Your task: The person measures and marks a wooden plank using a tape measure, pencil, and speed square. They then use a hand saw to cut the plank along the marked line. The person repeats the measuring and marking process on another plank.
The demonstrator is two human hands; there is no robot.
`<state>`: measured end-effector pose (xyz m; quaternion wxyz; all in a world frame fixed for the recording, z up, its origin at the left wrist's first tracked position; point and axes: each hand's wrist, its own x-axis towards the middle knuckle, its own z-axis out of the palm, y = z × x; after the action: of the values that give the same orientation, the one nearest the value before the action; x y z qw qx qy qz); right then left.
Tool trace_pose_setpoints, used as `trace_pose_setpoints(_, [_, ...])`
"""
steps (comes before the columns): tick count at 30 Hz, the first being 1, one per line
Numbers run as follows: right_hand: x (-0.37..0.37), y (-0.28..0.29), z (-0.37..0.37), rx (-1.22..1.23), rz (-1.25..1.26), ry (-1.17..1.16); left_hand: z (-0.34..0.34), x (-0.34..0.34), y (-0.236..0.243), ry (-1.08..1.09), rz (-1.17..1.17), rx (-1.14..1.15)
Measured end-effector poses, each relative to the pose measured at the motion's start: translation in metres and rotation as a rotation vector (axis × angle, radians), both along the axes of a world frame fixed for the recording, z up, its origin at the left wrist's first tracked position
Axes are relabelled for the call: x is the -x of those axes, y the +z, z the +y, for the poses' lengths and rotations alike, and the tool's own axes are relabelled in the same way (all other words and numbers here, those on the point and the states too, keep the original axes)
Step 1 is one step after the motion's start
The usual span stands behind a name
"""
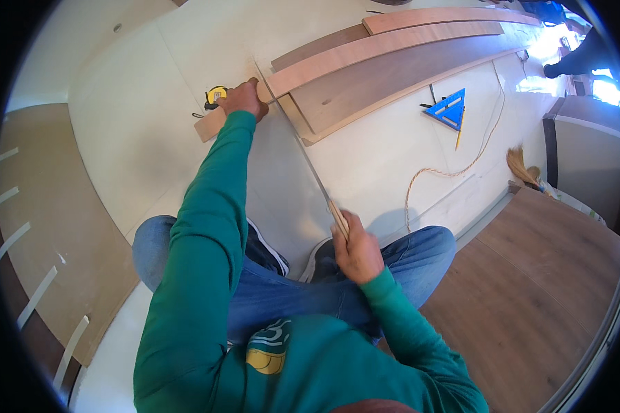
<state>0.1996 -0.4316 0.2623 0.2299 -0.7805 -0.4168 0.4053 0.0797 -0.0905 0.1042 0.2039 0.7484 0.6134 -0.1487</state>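
Observation:
My right hand (pixel 358 249) is closed round the wooden handle of a handsaw (pixel 311 165). Its thin blade runs away from me and crosses a long light wooden board (pixel 386 47) near that board's left end. With my arm stretched forward, my left hand (pixel 246 100) grips the board just left of the blade; some of its fingers are hidden. The board's end sticks out below that hand, and the rest lies over wider planks (pixel 406 79) on the floor. A yellow tape measure (pixel 215 95) sits right beside my left hand.
A blue triangular square (pixel 448 110) and a pencil (pixel 459 141) lie on the pale floor covering, near a twisted cord (pixel 455 172). Brown flooring (pixel 530 275) is at right, with a broom (pixel 523 165) beyond. A cardboard sheet (pixel 62 206) with tape strips lies left. Someone's dark-clothed leg (pixel 579 58) shows far right.

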Motion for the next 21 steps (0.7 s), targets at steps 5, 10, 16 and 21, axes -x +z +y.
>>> trace_pose_setpoints(5, [0.002,-0.062,0.077,0.021,-0.04,0.067,0.0,-0.004,0.002,0.029,-0.014,-0.011])
trace_pose_setpoints(10, [0.001,-0.085,0.154,-0.009,-0.046,0.043,-0.009,-0.02,-0.003,0.023,-0.058,-0.014])
trace_pose_setpoints(16, [0.008,-0.009,0.01,0.074,-0.036,-0.005,-0.004,0.003,-0.012,0.029,-0.049,-0.065])
trace_pose_setpoints(21, [0.009,-0.061,0.08,0.004,-0.173,0.042,-0.006,-0.003,-0.002,0.02,-0.037,-0.024])
